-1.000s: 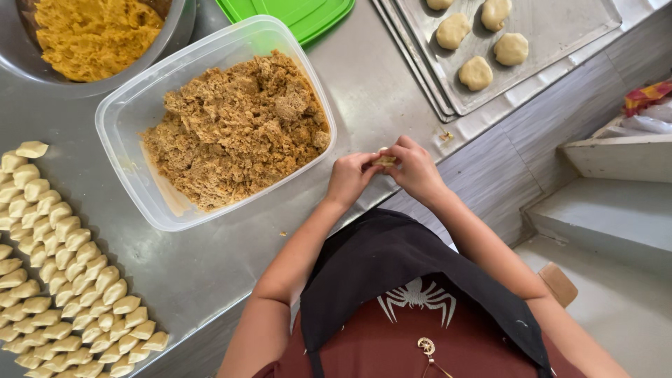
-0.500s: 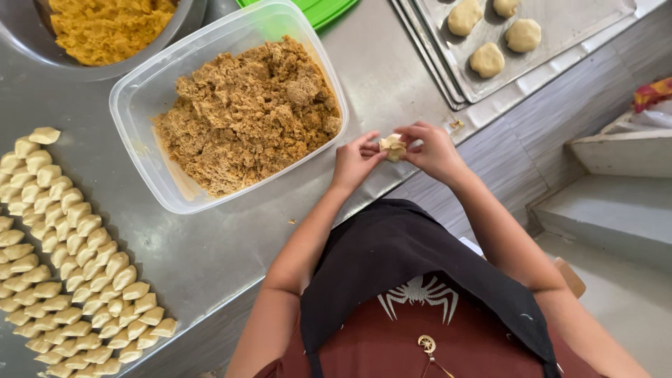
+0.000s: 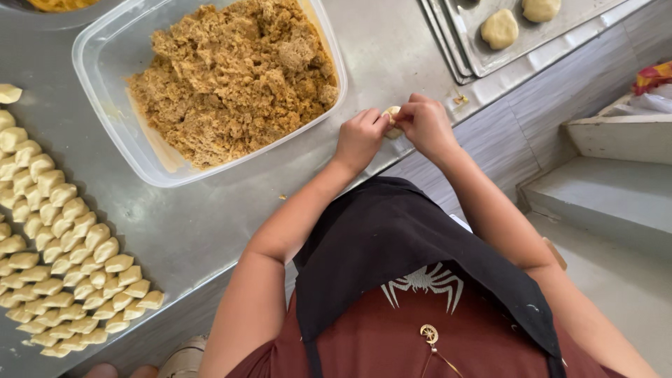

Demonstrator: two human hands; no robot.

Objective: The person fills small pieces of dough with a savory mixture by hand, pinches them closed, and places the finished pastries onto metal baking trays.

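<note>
Dough piece (image 3: 392, 120) pinched between both hands

Dough piece (image 3: 392, 120) between both hands' fingertips (image 3: 383, 117).

The small pale dough piece (image 3: 392, 122) at upper centre is mostly hidden between the fingers of the left hand (image 3: 360, 138) and right hand (image 3: 425, 124); its shape cannot be told. The clear plastic tub of brown crumbly filling (image 3: 105, 49) is cut by the top edge; so are the metal baking tray (image 3: 483, 63) at upper right and the grey bowl of yellow filling (image 3: 59, 5) at upper left; the rows of pale dough pieces (image 3: 63, 245) run off the left edge.
</note>
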